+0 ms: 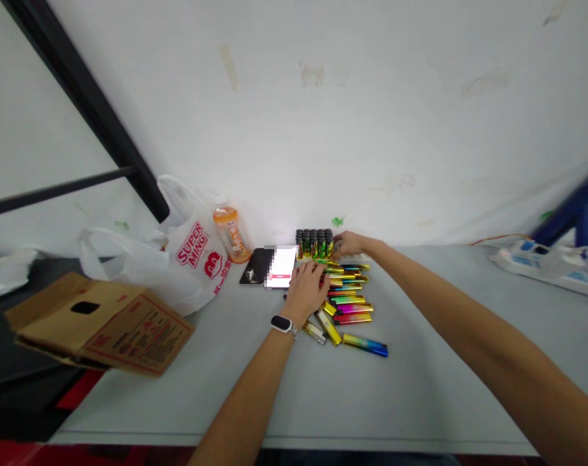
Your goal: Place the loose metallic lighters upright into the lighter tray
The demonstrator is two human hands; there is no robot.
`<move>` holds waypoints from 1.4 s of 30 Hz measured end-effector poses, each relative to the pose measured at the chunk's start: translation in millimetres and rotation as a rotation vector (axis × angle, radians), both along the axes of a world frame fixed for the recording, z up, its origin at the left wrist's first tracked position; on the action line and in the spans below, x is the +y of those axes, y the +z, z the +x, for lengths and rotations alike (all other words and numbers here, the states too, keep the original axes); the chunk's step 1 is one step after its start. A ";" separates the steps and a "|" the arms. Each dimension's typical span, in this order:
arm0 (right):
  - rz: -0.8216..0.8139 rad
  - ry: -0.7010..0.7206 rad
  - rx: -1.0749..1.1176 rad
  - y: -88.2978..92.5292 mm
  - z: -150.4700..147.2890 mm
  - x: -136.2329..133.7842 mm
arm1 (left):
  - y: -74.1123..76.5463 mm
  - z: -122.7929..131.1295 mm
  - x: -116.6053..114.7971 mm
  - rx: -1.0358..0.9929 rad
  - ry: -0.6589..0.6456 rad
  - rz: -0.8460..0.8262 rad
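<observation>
Shiny metallic lighters (354,309) in several colours lie in a loose column on the grey table, most of them sideways. Behind them stands a tight block of upright lighters (314,243) with black tops. My left hand (310,283), with a white band on its wrist, rests palm down over the left side of the lying lighters, fingers spread; what is under the palm is hidden. At the right side of the upright block is my right hand (348,244), its fingers bent in against it. What those fingertips hold is too small to make out.
A tablet (255,266) with a lit screen lies left of the lighters. Beyond it are an orange drink bottle (232,233), a white plastic bag (187,259) and an open cardboard box (138,333). A power strip (550,265) lies far right, and a wall rises behind.
</observation>
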State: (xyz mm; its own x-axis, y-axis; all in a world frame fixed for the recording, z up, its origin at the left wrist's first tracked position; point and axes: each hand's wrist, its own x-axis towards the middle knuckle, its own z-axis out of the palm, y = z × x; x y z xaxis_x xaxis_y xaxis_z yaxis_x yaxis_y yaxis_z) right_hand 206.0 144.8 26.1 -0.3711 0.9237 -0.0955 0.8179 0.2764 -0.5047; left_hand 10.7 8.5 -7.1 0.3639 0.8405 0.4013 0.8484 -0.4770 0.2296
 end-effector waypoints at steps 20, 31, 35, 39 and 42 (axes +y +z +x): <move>0.086 0.046 -0.110 -6.4 0.7 -2.0 | 1.1 -0.9 -1.5 -0.009 0.002 0.003; 0.096 -0.027 -0.235 -1.3 12.2 -11.2 | 0.7 -0.5 -1.1 -0.014 0.006 0.007; 0.100 -0.040 -0.220 -0.5 7.3 -11.9 | 2.2 -0.8 -3.0 -0.028 0.002 -0.004; 0.165 -0.034 -0.218 -2.8 5.8 -16.8 | 3.1 -1.5 -3.3 -0.043 -0.001 -0.012; 0.226 -0.035 -0.170 -6.2 8.2 -22.2 | 2.3 -1.6 -1.7 -0.043 -0.001 -0.008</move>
State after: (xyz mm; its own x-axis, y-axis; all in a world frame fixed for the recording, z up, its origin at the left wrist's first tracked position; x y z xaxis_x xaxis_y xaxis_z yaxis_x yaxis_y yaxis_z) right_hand 214.2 122.6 19.9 -0.3353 0.9405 0.0558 0.8963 0.3367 -0.2887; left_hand 9.1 6.8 -4.8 0.3478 0.8432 0.4100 0.8371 -0.4762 0.2693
